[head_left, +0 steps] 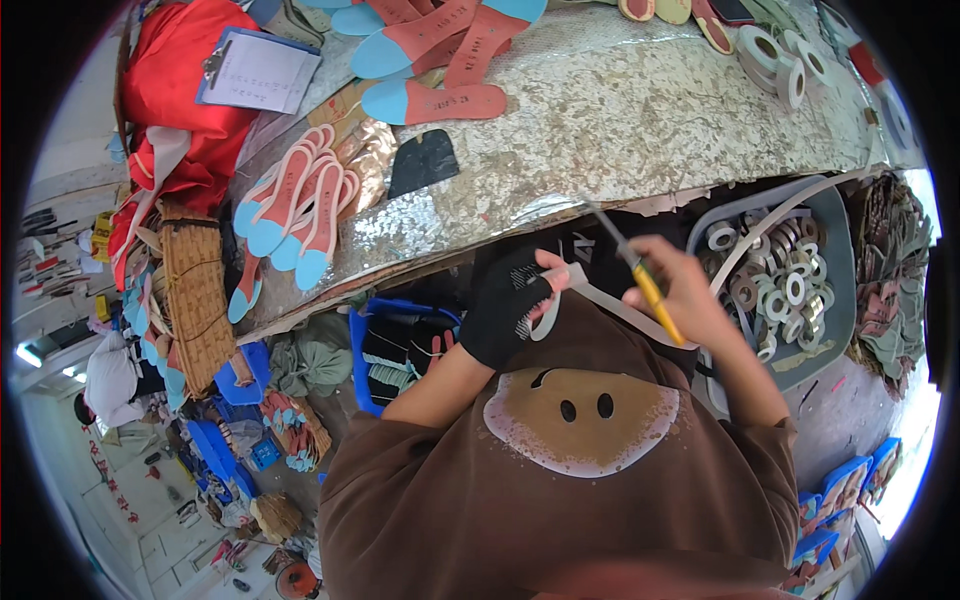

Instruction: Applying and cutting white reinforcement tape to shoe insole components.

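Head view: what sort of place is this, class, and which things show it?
Probably a shoemaking workshop: red-and-blue insole-shaped pieces lie on a worn workbench, and a grey tub beside the person holds many small rolls of strip or tape.

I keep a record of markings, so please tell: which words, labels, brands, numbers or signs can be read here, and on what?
Red-and-blue insole pieces: dark printed characters, partly legible, not copied here.
Clipboard sheet: handwriting, too small and blurred.
Black item below the table edge: pale marks, unclear.
White strip, yellow-handled tool: no text visible.
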Demonstrator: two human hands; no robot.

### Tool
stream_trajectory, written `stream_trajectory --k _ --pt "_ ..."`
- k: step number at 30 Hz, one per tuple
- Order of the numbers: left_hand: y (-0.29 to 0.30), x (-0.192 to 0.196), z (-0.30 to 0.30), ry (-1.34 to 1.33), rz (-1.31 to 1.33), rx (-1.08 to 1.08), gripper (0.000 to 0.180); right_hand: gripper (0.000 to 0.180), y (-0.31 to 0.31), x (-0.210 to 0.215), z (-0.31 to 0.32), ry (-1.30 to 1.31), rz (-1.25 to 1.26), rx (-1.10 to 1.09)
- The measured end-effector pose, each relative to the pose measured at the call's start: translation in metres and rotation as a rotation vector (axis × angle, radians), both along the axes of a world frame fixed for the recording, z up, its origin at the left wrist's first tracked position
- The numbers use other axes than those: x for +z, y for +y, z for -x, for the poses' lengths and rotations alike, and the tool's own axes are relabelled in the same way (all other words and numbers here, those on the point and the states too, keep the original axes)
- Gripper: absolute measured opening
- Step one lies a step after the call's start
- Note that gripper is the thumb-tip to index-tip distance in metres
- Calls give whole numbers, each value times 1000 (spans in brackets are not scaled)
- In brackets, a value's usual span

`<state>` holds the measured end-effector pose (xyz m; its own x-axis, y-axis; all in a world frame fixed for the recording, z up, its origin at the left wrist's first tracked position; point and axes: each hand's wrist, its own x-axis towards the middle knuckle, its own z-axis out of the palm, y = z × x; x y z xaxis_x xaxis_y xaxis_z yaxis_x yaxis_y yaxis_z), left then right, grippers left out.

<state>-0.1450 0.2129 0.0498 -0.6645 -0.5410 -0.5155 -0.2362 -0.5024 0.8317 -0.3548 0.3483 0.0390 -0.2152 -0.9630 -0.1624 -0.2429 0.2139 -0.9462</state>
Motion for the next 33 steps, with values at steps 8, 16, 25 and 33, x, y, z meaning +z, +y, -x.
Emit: stream_trajectory --k 8,16,25,33 --pt "0 19 5 196 596 75 12 52 -72 21 52 836 226 -297" --pt "-121 0 21 72 1385 -37 17 11 -88 -10 -55 36 361 90" --pt "-287 -43 7 -838 2021 -228 41 29 -113 -42 -19 -266 157 -62" --pt "-225 8 -34 -368 2160 102 11 30 -107 -34 -17 -390 119 -16"
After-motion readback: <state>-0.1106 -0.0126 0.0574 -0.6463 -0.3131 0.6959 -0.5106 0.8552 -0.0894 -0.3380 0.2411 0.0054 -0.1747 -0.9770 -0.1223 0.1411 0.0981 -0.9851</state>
